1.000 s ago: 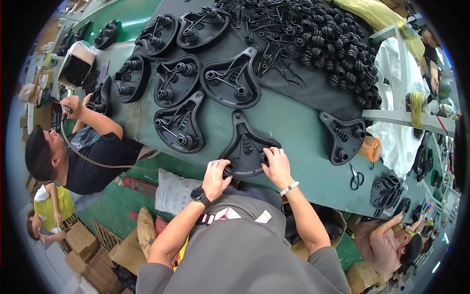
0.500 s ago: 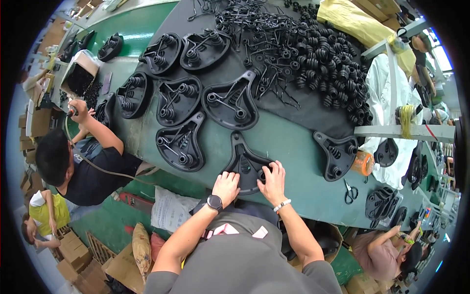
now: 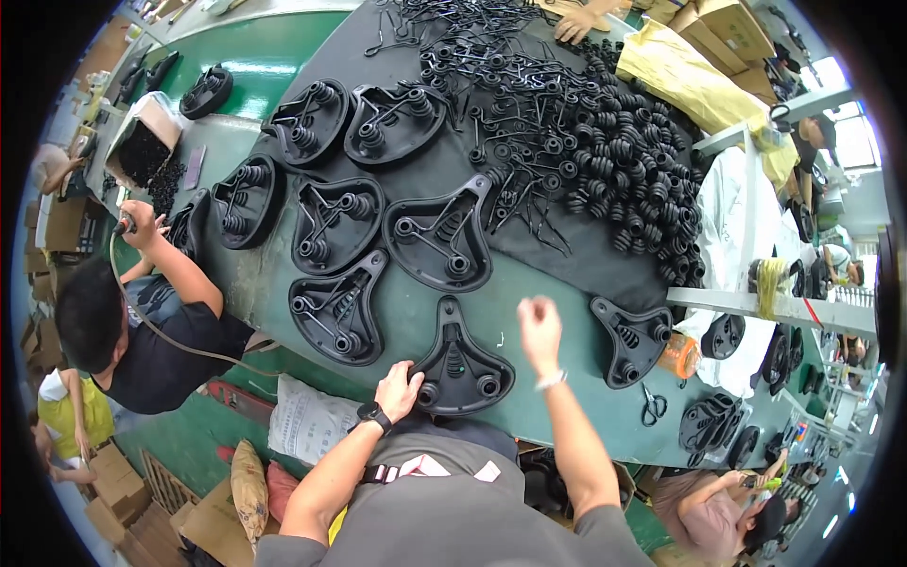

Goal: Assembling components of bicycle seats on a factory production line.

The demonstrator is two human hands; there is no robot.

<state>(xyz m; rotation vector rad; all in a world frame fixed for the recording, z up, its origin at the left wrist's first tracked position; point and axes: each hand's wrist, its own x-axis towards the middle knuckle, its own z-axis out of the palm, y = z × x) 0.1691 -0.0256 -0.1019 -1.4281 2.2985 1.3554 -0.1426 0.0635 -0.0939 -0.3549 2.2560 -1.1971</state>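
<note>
Upside down at the near edge of the table lies a black bicycle saddle (image 3: 455,326), its nose pointing away from me. A coil spring (image 3: 455,363) shows in its middle, and a round black piece sits at each rear corner. My left hand (image 3: 399,390) grips the saddle's left rear edge, thumb and fingers bent over the rim. Up off the table, right of the saddle and apart from it, my right hand (image 3: 539,333) looks smeared, its fingers hard to make out. Left of and beyond this saddle are several upturned saddles (image 3: 439,236) with bent wire frames.
Piles of black wire frames (image 3: 510,123) and black coil springs (image 3: 635,165) cover the far side. At right are another saddle (image 3: 631,342), an orange jar (image 3: 679,356) and scissors (image 3: 654,406). A co-worker (image 3: 156,312) works at left; another person's hand (image 3: 578,24) reaches in at the far edge.
My right hand has let go of the saddle's right side and risen away from it. The left hand stays on the left edge. Another person's hand has appeared at the far edge.
</note>
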